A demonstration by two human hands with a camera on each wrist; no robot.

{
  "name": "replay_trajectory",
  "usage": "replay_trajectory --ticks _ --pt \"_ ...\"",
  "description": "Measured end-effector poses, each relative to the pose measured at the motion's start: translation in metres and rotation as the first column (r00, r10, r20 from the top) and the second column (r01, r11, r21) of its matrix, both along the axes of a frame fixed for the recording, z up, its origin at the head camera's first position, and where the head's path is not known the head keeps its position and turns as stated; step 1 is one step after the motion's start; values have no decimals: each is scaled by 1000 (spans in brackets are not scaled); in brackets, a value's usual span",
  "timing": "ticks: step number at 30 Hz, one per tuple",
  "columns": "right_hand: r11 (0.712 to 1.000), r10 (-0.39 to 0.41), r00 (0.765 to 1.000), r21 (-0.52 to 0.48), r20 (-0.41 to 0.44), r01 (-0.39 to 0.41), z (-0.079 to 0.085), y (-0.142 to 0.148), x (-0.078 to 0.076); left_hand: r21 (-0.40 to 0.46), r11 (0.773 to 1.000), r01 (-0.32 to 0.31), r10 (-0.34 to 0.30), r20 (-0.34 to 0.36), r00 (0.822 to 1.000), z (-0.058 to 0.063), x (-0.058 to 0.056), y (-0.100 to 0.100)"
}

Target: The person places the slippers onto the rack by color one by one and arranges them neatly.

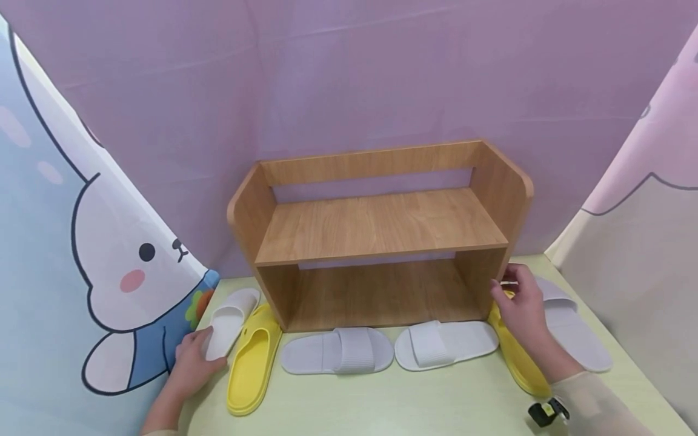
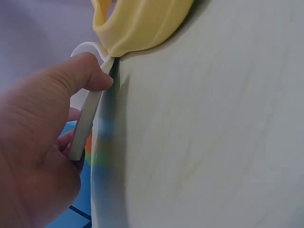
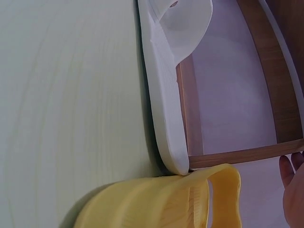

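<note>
At the left, my left hand (image 1: 192, 363) pinches the near end of a white slipper (image 1: 222, 330), thumb on one side and fingers on the other. The left wrist view shows this slipper (image 2: 84, 130) tipped on edge. Beside it lies a yellow slipper (image 1: 253, 370). My right hand (image 1: 520, 309) hovers by the wooden shelf's right side panel, above another yellow slipper (image 1: 522, 370). Its fingers are loosely bent and hold nothing; whether they touch the panel I cannot tell. A pale lavender slipper (image 1: 572, 333) lies to that hand's right, partly hidden.
The two-tier wooden shelf (image 1: 376, 227) stands against the purple backdrop (image 1: 354, 79). Before it, a lavender slipper (image 1: 311, 354) and a white slipper (image 1: 469, 339) lie sideways on the pale table (image 1: 392, 406). Printed cloths hang at left (image 1: 43, 242) and right (image 1: 632, 266).
</note>
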State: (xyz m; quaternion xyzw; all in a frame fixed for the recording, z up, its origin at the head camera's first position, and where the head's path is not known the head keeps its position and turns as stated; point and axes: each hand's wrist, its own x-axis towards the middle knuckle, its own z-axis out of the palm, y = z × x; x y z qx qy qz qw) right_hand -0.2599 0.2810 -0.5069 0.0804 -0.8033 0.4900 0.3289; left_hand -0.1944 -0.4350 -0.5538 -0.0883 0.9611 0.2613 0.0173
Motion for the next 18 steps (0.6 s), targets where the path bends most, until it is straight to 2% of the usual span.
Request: replay_trajectory --ticks 7,18 --pt "1000 -11 1000 15 15 11 2 0 2 43 999 -32 32 3 999 1 -1 0" --pt "1000 -14 1000 9 9 14 -1 1 0 77 996 -46 53 -92 994 9 5 5"
